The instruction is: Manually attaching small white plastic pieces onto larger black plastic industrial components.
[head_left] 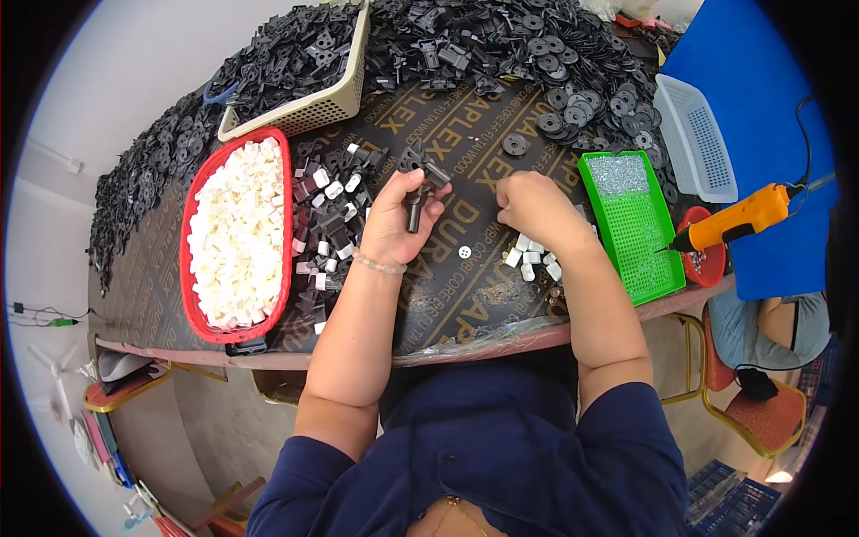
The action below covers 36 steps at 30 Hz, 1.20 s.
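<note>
My left hand is closed around a black plastic fitting with a tube-like end, raised over the table. To its right, my right hand is low over the tabletop with fingers curled together; whatever they hold, if anything, is hidden. Just beyond those fingers lies a flat black disc. Below my right hand sits a small group of white blocks, partly covered by the forearm. Between my arms rests a small round white piece with holes. Black parts with white ends are heaped left of my left hand.
A red basket of white pieces stands left. Black parts pile along the back around a beige basket. At right are a green tray with small metal pieces, an orange power screwdriver, a red bowl and a pale basket.
</note>
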Motion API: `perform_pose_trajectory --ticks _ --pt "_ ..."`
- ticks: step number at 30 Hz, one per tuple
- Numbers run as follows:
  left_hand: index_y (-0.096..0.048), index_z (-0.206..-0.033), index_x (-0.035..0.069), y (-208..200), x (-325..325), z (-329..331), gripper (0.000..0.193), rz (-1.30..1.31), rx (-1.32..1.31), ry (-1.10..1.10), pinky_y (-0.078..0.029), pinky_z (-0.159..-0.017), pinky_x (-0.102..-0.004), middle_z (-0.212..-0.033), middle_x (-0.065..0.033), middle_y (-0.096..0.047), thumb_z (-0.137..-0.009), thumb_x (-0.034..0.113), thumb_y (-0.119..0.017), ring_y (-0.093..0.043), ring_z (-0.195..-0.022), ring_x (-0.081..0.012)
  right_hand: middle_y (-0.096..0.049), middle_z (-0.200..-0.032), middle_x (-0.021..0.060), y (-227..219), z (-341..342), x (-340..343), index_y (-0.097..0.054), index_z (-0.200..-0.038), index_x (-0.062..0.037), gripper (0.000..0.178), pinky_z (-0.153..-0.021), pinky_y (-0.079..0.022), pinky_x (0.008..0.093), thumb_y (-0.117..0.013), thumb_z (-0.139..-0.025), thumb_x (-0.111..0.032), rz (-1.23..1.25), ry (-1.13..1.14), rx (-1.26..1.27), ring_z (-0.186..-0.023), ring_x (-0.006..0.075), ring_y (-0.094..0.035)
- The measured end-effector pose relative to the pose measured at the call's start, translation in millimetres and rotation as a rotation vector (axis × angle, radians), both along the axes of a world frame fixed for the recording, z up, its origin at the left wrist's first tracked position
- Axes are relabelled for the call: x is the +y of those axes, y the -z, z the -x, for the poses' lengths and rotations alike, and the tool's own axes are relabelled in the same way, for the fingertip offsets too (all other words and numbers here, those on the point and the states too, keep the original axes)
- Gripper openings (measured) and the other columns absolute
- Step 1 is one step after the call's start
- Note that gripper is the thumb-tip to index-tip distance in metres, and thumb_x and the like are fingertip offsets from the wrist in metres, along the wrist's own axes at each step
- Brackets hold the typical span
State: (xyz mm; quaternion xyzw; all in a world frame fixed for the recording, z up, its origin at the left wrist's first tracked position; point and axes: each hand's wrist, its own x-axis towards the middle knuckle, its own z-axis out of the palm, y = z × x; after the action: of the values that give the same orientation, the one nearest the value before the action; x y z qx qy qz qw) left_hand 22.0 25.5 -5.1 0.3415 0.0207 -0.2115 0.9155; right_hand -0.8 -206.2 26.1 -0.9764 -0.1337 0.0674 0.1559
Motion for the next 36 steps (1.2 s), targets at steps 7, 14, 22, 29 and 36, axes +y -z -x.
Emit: perform_pose_trajectory --ticks 7,14,22,29,36 --pt "-0.06 -0.11 0.009 -3.7 -6.3 2.6 0.021 0.074 0.073 -0.04 -0.052 -0.072 -0.0315 -0.101 -0.0059 -0.069 -0.09 0.015 -0.064 -0.067 -0.093 -0.0211 -0.067 -0.101 0.0069 -3.4 -1.0 34.8 -0.064 -0.118 0.002 0.035 -0.083 -0.054 0.0265 -0.07 -0.083 0.002 -1.19 0.164 0.097 -0.091 0.0148 -0.067" --pt "-0.058 -0.111 0.008 -2.1 -6.5 5.2 0.021 0.042 -0.016 -0.005 -0.051 -0.073 -0.0302 -0.099 -0.0047 -0.068 -0.092 0.013 -0.062 -0.063 -0.086 -0.0163 -0.068 -0.102 0.0085 4.1 -1.6 44.4 -0.064 -0.114 0.0037 0.03 -0.085 -0.055 0.0259 -0.072 -0.085 0.004 -1.486 0.175 0.163 -0.091 0.0125 -0.066" --pt "-0.054 -0.102 0.008 -10.9 -15.0 11.4 0.01 -0.158 -0.232 -0.154 -0.047 -0.07 -0.0267 -0.094 -0.0049 -0.067 -0.093 0.009 -0.059 -0.062 -0.084 -0.0137 -0.069 -0.102 0.0109 9.8 -5.1 39.4 -0.066 -0.108 0.0046 0.025 -0.083 -0.056 0.0278 -0.073 -0.084 0.003 -1.362 0.202 0.172 -0.085 0.0151 -0.069" --pt "-0.063 -0.108 0.006 1.3 -10.9 13.5 0.027 0.267 0.147 0.236 -0.059 -0.073 -0.0337 -0.095 -0.0085 -0.07 -0.093 0.029 -0.062 -0.068 -0.083 -0.0188 -0.052 -0.141 0.011 5.9 -1.8 47.4 -0.045 -0.14 0.0013 0.077 -0.106 -0.043 0.0361 -0.085 -0.075 -0.009 -1.297 -0.151 0.059 -0.127 0.0191 -0.052" --pt "-0.062 -0.109 0.012 10.4 -21.3 12.1 0.035 0.138 0.132 0.276 -0.051 -0.065 -0.0285 -0.091 -0.0019 -0.065 -0.098 0.044 -0.054 -0.061 -0.076 -0.0136 -0.065 -0.122 0.0106 -21.7 -0.1 43.7 -0.056 -0.128 0.0016 0.066 -0.09 -0.054 0.0326 -0.086 -0.071 -0.011 -1.047 -0.012 -0.102 -0.104 0.0164 -0.067"
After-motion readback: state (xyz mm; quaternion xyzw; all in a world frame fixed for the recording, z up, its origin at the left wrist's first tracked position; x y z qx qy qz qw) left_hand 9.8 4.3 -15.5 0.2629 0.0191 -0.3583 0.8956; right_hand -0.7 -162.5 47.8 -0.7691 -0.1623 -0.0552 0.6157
